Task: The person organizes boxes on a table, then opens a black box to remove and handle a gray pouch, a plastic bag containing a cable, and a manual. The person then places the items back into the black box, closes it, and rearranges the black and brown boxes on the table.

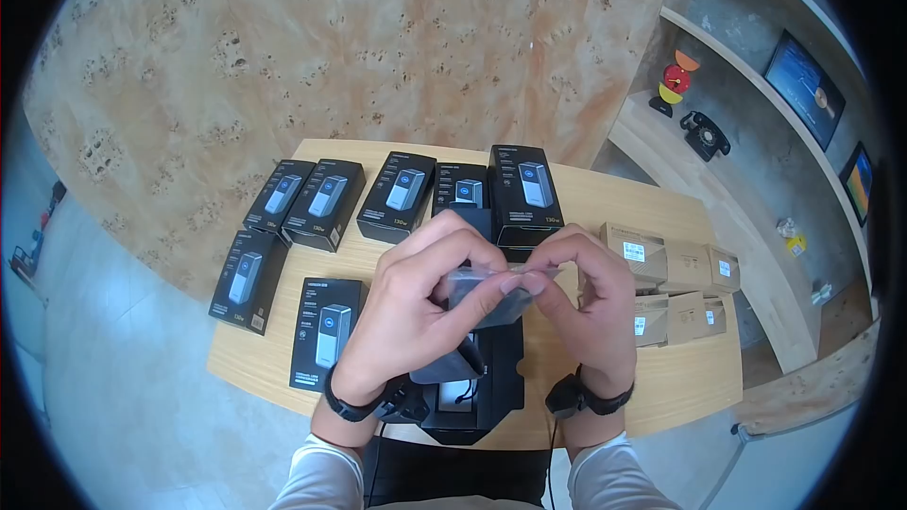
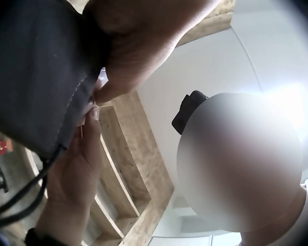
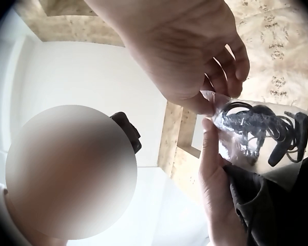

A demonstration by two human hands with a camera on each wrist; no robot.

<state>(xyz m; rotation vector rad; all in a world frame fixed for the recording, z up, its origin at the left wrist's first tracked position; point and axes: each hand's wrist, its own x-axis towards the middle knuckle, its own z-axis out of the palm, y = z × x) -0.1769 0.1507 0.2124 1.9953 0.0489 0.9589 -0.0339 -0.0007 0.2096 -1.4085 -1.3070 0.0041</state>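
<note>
Both hands meet above the table's middle at a clear plastic bag (image 3: 226,123) with a coiled black cable (image 3: 282,136) inside. My left hand (image 1: 406,297) pinches the bag's top edge between thumb and fingers. Close beside it, my right hand (image 1: 590,307) pinches the same edge, the two thumb tips almost together. A dark drawstring pouch (image 1: 449,365) hangs below the left hand; its cord shows in the left wrist view, where the pouch (image 2: 36,72) covers much of the left side. Beneath the hands lies an opened black box (image 1: 505,382), partly hidden.
Several black printed boxes (image 1: 324,203) stand along the back and left of the wooden table (image 1: 567,406). Another black box (image 1: 326,331) lies left of the left hand. Brown cartons (image 1: 685,264) are grouped at the right. Curved shelves with a black telephone (image 1: 706,135) stand beyond.
</note>
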